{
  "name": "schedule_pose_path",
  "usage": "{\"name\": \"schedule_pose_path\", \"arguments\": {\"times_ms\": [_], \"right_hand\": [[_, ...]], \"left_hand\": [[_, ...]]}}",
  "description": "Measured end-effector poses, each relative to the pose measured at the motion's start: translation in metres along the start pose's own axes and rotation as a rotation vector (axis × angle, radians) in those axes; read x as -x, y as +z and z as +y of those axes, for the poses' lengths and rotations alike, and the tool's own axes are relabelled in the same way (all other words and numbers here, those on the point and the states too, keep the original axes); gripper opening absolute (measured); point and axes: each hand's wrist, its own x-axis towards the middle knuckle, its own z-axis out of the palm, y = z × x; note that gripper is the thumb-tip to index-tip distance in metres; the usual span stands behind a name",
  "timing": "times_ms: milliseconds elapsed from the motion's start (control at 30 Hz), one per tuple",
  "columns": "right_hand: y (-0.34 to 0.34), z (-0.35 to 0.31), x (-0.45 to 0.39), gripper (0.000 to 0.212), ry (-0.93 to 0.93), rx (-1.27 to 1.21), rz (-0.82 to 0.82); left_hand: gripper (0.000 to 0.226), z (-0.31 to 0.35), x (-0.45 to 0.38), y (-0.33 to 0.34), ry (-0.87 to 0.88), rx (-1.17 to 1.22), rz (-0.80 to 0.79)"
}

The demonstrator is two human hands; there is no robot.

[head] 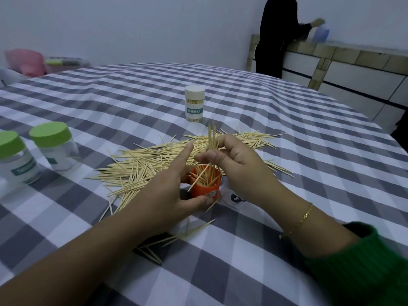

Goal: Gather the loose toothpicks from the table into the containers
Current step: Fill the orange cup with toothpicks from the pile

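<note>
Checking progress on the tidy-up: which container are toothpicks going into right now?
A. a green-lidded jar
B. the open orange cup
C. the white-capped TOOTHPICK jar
B: the right hand pinches a bunch of toothpicks above the orange cup, which the left hand steadies.

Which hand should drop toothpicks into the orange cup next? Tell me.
Right. The right hand already pinches a bunch of toothpicks upright just above the orange cup, while the left hand grips the cup, steadying it.
</note>
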Motion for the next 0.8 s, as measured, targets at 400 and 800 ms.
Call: {"name": "schedule_pose_path", "arguments": {"times_ms": [400,800], "right_hand": [[-0.0040,0.0005,0.0005,0.009,-0.098,-0.095,0.077],[-0.0107,-0.0042,0.0032,0.010,0.139,0.105,-0.071]], "left_hand": [[0.097,-0.0030,-0.0004,-0.0001,0.046,-0.033,-0.009],[0.083,0.0005,0.0014,0.0000,0.081,-0.062,-0.012]]}}
